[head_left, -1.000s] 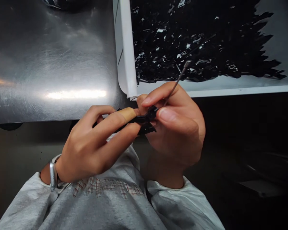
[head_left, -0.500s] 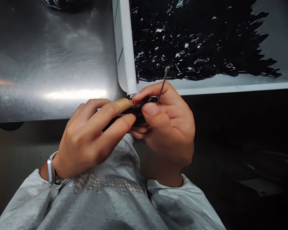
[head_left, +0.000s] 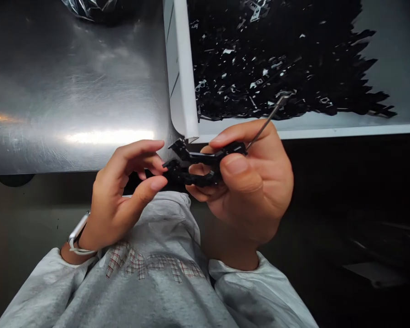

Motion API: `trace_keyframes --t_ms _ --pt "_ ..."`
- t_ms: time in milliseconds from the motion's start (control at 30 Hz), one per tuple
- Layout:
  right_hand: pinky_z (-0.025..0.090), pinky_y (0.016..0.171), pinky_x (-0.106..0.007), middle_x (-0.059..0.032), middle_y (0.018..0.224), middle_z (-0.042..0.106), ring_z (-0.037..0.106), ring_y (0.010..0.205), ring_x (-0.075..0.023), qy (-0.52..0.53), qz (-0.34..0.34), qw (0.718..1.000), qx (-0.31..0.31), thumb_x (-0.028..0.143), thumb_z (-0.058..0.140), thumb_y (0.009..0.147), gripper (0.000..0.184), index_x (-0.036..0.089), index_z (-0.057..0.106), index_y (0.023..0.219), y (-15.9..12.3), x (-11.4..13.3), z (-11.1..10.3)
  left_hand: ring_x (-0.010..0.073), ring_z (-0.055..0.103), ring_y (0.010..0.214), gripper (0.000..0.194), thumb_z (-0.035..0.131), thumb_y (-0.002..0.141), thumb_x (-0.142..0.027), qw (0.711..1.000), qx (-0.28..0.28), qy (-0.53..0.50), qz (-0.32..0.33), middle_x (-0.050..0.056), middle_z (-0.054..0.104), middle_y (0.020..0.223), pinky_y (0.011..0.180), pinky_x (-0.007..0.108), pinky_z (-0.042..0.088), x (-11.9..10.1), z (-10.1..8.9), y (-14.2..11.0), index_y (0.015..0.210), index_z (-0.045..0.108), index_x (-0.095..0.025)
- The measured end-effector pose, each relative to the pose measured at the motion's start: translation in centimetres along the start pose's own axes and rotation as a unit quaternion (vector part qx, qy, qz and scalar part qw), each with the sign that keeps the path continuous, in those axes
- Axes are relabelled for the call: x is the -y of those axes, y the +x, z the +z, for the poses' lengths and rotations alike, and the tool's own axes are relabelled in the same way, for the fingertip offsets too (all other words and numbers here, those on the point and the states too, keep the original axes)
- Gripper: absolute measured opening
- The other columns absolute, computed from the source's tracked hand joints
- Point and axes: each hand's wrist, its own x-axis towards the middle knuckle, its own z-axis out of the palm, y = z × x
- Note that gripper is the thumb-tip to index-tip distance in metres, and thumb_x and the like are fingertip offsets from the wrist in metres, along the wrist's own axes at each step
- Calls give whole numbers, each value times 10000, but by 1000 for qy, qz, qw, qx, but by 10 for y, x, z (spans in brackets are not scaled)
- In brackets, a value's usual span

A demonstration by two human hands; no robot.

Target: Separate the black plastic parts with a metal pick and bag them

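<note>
Between two bare hands, just near of the corner of one white tray [head_left: 187,68], sits a black piece [head_left: 201,158] with two long arms, one far and one near; whether these are one piece or two is hard to tell, since the fingers cover their right ends. The right hand [head_left: 256,196] pinches it between thumb and forefinger, with other fingers curled beneath. One thin metal rod [head_left: 268,120] slants up from the same grip toward the far right, its lower end hidden by the hand. The left hand [head_left: 112,200] is open, thumb and forefinger parted, with one fingertip at the left end of the near arm; whether it touches cannot be told.

One watch [head_left: 78,227] with a pale band is on the left wrist. Two grey sleeves and one grey sweatshirt [head_left: 157,300] with checked letters fill the near side, cut off by the edge.

Far right, the tray holds a heap of black parts [head_left: 276,59], too many and too tangled to count, cut off at the far edge. To its left is one scratched metal table [head_left: 71,91], with one shiny dark bundle [head_left: 92,8] at its far edge, mostly out of view. One pale flat thing [head_left: 372,273] lies blurred in the dark at right.
</note>
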Motion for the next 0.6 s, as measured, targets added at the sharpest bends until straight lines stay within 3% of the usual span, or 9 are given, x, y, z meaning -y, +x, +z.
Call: trace_keyframes --t_ms 100,267,400,600 --pt "403 346 -156 75 619 559 455 436 -74 -13 -4 1000 -12 383 782 938 93 306 741 973 -1 0 2 117 740 877 259 599 1056 -280 983 19 -149 -104 23 787 969 786 216 593 -1 5 -2 1268 744 -247" --pt "353 362 -196 71 601 531 430 422 -86 16 27 999 13 380 770 945 93 314 714 979 0 0 3 114 709 721 301 691 993 -445 921 64 -298 -241 27 773 786 690 210 573 -3 11 9 1070 814 -180" --pt "302 363 -201 89 575 434 356 400 -87 51 63 996 34 407 747 955 149 295 650 964 2 -2 6 87 637 680 323 703 980 -470 894 73 -353 -267 -3 680 686 693 190 548 -3 15 15 1052 840 -187" --pt "338 398 -189 87 581 450 425 427 -90 50 95 994 21 439 775 934 212 282 636 966 -1 0 7 118 616 717 364 683 984 -491 897 80 -341 -269 2 632 690 736 247 560 -4 14 10 1089 839 -180"
